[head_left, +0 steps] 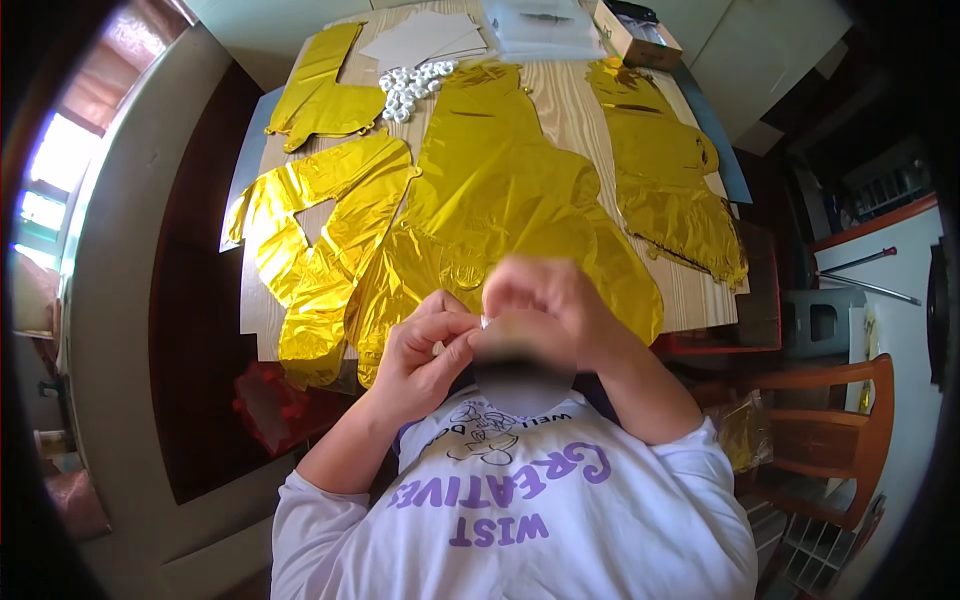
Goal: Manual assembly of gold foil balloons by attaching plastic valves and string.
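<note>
Both hands are raised close together in front of my chest, over the table's near edge. My left hand (425, 350) is closed, thumb and fingers pinched together. A tiny white piece (485, 322) shows at its fingertips, too small to name. My right hand (545, 295) is curled just beside it, its fingers closed and partly blurred; what they hold is hidden. A blurred patch covers the space below the right hand. Beyond the hands, a large flat gold foil balloon (490, 170) lies on the wooden table (560, 95), uninflated and wrinkled.
More flat gold foil balloons lie at left (345, 205), far left (320, 95) and right (660, 170). Small white rolls (405, 90) sit in a pile near white sheets (425, 38). Clear plastic (540, 30) and a box (638, 35) are at the back. A wooden chair (870, 440) stands right.
</note>
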{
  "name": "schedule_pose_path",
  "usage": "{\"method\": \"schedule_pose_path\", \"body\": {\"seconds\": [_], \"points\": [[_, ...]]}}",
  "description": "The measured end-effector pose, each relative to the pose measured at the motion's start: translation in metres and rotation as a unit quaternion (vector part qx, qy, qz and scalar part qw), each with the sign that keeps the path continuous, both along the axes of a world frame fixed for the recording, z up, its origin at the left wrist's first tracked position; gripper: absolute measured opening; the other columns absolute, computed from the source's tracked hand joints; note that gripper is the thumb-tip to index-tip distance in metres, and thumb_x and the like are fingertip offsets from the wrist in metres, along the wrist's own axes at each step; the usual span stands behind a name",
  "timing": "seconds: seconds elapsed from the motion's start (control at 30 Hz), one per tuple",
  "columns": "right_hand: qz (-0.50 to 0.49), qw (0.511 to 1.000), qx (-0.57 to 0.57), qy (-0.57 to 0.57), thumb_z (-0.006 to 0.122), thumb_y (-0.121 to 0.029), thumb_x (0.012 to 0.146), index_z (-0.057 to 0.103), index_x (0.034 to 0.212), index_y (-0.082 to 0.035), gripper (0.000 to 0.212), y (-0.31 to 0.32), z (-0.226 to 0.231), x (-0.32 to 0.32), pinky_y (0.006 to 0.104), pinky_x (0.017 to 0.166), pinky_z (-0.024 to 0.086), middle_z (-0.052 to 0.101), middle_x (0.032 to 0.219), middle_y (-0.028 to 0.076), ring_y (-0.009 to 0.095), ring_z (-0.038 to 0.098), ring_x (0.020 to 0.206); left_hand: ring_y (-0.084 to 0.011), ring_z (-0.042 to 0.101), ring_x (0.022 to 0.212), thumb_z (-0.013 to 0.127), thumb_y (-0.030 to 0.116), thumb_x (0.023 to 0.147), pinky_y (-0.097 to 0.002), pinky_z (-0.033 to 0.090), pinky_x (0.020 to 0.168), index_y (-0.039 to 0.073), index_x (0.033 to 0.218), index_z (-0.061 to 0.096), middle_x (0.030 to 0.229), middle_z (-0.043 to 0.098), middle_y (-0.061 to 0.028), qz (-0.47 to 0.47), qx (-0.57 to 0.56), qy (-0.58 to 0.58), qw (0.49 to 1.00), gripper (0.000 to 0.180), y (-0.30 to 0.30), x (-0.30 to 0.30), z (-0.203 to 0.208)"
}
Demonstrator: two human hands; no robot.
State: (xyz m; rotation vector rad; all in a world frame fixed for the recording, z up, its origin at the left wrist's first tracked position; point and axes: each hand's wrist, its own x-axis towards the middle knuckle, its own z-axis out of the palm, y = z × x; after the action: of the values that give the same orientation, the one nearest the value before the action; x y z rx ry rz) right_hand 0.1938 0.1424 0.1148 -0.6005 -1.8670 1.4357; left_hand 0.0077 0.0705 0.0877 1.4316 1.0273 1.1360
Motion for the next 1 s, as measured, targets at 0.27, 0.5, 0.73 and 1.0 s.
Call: {"method": "schedule_pose_path", "body": {"seconds": [0.27, 0.5, 0.73, 1.0], "points": [[0.053, 0.99, 0.097, -0.085, 0.058, -0.014, 0.093, 0.059, 0.08, -0.003, 0.017, -0.024, -0.013, -0.007, 0.0342, 0.06, 0.048, 0.061, 0.07, 0.011, 0.023, 0.064, 0.066, -0.0116, 0.048, 0.078, 0.061, 0.008, 0.093, -0.0247, 0.038, 0.072, -0.001, 0.097, 0.07, 0.083, 0.055, -0.0034, 0.104, -0.048, -0.041, 0.993, 0.014, 0.014, -0.005, -0.013], [-0.019, 0.99, 0.07, -0.12, 0.06, -0.019, 0.094, 0.059, 0.081, -0.003, 0.021, 0.005, -0.025, -0.006, 0.032, 0.054, 0.044, 0.058, 0.065, 0.013, 0.022, 0.059, 0.057, -0.0099, 0.05, 0.078, 0.063, 0.009, 0.091, -0.0228, 0.038, 0.075, -0.001, 0.1, 0.07, 0.084, 0.057, -0.0002, 0.03, -0.108, -0.256, 0.96, 0.015, 0.002, -0.001, -0.005], [-0.041, 0.991, 0.089, -0.092, 0.06, -0.017, 0.094, 0.06, 0.085, -0.002, 0.017, 0.012, -0.009, -0.007, 0.0311, 0.058, 0.046, 0.06, 0.071, 0.011, 0.02, 0.06, 0.064, -0.0073, 0.049, 0.082, 0.062, 0.01, 0.093, -0.0225, 0.038, 0.075, -0.001, 0.101, 0.07, 0.085, 0.055, 0.0005, 0.031, -0.143, -0.103, 0.984, 0.016, 0.002, -0.001, -0.019], [0.024, 0.993, 0.082, -0.084, 0.058, -0.015, 0.094, 0.058, 0.08, -0.002, 0.019, -0.015, -0.031, -0.008, 0.0313, 0.061, 0.047, 0.06, 0.069, 0.011, 0.025, 0.061, 0.064, -0.0082, 0.052, 0.09, 0.063, 0.012, 0.093, -0.0244, 0.038, 0.085, 0.002, 0.099, 0.072, 0.092, 0.062, -0.0009, 0.089, -0.171, -0.201, 0.96, 0.015, 0.009, -0.003, -0.026]]}}
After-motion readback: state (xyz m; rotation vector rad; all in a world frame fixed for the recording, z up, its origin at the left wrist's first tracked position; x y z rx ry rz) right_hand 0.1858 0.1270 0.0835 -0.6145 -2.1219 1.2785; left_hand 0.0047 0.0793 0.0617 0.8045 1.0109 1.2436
